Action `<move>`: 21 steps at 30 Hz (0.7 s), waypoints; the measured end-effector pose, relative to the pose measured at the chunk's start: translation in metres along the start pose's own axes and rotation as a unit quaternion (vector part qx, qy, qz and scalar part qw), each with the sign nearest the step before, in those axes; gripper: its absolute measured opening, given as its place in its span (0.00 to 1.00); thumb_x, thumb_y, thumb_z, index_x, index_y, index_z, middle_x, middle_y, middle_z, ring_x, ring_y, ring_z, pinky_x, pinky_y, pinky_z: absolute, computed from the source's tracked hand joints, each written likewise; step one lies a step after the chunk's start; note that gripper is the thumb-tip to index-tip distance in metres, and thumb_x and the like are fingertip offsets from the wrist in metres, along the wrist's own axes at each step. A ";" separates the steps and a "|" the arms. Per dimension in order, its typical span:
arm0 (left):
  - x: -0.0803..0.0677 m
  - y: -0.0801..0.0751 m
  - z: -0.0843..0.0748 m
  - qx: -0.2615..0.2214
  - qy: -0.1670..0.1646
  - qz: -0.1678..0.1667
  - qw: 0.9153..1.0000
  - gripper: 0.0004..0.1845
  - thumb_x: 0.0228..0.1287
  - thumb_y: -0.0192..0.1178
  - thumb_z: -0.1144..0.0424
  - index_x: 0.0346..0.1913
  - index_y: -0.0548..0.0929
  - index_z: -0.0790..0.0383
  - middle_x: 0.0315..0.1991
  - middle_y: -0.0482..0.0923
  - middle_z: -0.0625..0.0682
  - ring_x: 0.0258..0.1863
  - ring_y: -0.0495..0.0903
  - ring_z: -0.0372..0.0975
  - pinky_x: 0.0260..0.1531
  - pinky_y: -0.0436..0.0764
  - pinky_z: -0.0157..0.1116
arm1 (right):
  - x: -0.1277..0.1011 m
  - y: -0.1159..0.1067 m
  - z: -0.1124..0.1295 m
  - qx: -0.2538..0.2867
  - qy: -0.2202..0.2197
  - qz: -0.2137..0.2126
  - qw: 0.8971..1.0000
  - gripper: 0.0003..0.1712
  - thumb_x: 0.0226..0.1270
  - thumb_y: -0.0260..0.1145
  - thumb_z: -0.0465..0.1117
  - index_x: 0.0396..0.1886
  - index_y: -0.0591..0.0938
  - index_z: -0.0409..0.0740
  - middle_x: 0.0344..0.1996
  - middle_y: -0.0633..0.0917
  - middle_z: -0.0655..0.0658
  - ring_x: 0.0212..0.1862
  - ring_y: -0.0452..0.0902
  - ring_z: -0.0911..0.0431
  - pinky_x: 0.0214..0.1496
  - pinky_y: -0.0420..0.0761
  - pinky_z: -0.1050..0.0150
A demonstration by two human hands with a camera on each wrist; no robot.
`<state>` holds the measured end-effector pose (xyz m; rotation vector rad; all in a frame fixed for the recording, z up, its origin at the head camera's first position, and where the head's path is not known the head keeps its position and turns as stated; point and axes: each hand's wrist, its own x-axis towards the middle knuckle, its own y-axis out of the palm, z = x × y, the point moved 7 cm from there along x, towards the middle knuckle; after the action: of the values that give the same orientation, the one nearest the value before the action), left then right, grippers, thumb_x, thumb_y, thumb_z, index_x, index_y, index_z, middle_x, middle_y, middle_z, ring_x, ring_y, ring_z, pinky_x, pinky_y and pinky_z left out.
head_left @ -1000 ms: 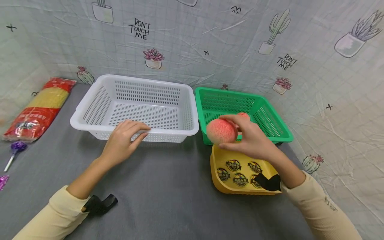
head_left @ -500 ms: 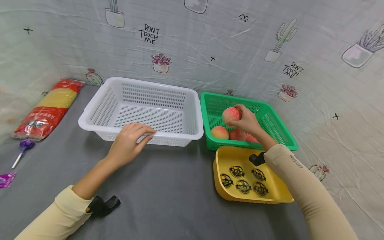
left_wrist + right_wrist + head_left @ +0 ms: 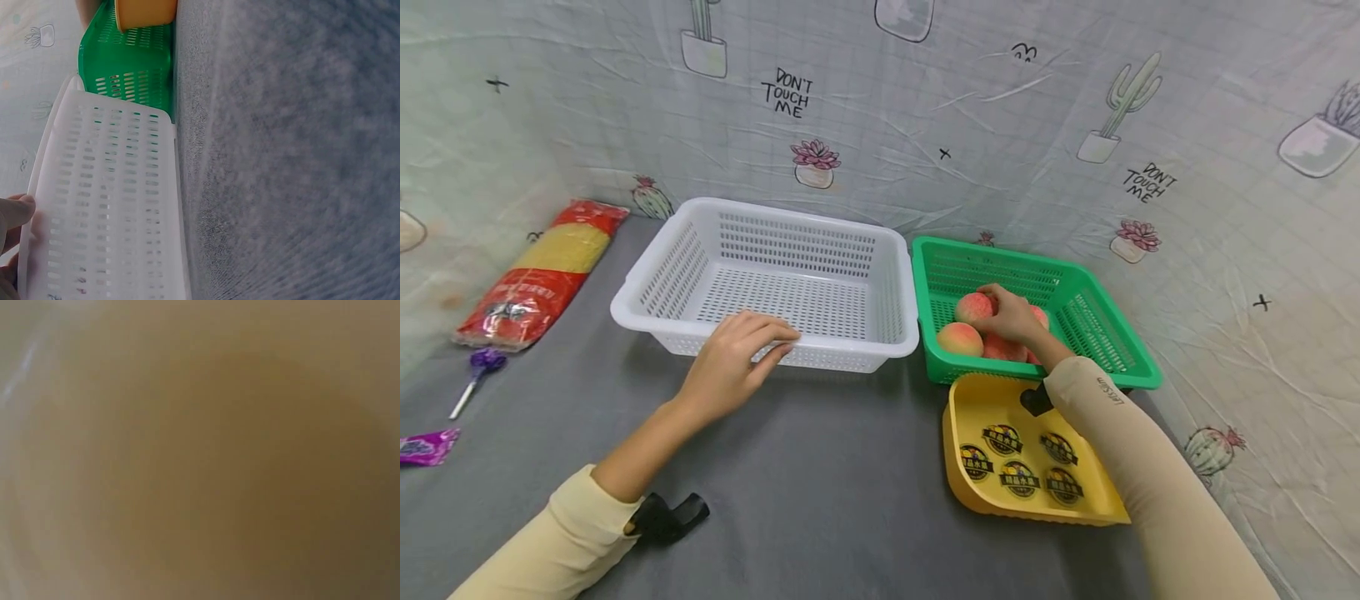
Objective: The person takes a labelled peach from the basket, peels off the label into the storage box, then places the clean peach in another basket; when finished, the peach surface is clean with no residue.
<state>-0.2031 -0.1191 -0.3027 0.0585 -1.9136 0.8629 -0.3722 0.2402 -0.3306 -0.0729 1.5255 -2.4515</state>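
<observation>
My right hand (image 3: 1013, 315) reaches into the green basket (image 3: 1097, 350) and holds a pink peach (image 3: 974, 307) on top of other peaches (image 3: 959, 339) lying there. My left hand (image 3: 737, 360) rests with relaxed fingers on the front rim of the empty white basket (image 3: 685, 250); its fingertips (image 3: 14, 212) show at the rim in the left wrist view, beside the white basket (image 3: 106, 206) and green basket (image 3: 128, 69). An empty yellow tray (image 3: 970, 492) with round stickers lies in front of the green basket, under my right forearm. The right wrist view is a blurred tan blank.
A red and yellow noodle packet (image 3: 538, 275) lies at the far left of the grey table (image 3: 820, 500). A purple lollipop (image 3: 478, 367) and a purple wrapper (image 3: 422, 446) lie near the left edge. A printed cloth backdrop (image 3: 925, 125) closes off the back and sides.
My right hand carried the peach from above the yellow tray forward into the green basket and lowered it onto the other peaches. The left hand stayed on the white basket's rim.
</observation>
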 end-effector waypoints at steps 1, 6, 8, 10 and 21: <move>0.000 0.001 0.000 -0.002 0.000 0.000 1.000 0.11 0.51 0.69 0.75 0.39 0.84 0.63 0.39 0.82 0.53 0.41 0.77 0.47 0.44 0.73 0.46 | 0.000 0.000 -0.001 -0.006 -0.002 0.002 1.000 0.37 0.64 0.65 0.45 0.68 0.61 0.39 0.57 0.70 0.30 0.54 0.68 0.37 0.51 0.72 0.44; 0.000 0.003 -0.001 -0.007 -0.002 0.001 1.000 0.11 0.51 0.68 0.75 0.39 0.84 0.63 0.39 0.82 0.53 0.40 0.77 0.47 0.45 0.73 0.46 | -0.003 0.001 -0.004 -0.012 0.011 0.018 1.000 0.39 0.66 0.63 0.46 0.69 0.58 0.37 0.59 0.68 0.29 0.56 0.66 0.36 0.54 0.70 0.44; 0.001 0.004 -0.001 -0.011 -0.002 0.004 1.000 0.11 0.51 0.68 0.75 0.39 0.84 0.63 0.40 0.82 0.53 0.40 0.77 0.47 0.44 0.73 0.46 | -0.006 0.001 -0.006 -0.008 0.024 0.025 0.999 0.41 0.66 0.63 0.47 0.71 0.56 0.37 0.61 0.66 0.29 0.58 0.65 0.36 0.55 0.69 0.43; 0.002 0.003 0.000 -0.012 -0.001 0.008 1.000 0.11 0.51 0.68 0.74 0.39 0.85 0.63 0.40 0.82 0.53 0.40 0.77 0.47 0.44 0.73 0.46 | -0.009 -0.001 -0.006 -0.001 0.031 0.028 0.999 0.43 0.67 0.62 0.48 0.72 0.52 0.37 0.63 0.64 0.29 0.60 0.63 0.36 0.57 0.68 0.42; 0.000 -0.018 0.008 0.019 -0.035 0.066 0.997 0.14 0.54 0.68 0.71 0.45 0.83 0.64 0.45 0.81 0.55 0.46 0.76 0.48 0.49 0.71 0.49 | -0.043 -0.027 0.024 -0.002 -0.035 -0.004 0.999 0.48 0.67 0.62 0.52 0.75 0.47 0.40 0.71 0.53 0.34 0.66 0.56 0.35 0.61 0.61 0.37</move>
<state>-0.2022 -0.1373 -0.2951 -0.0153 -1.9829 0.9985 -0.3318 0.2406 -0.2922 -0.1645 1.5025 -2.4262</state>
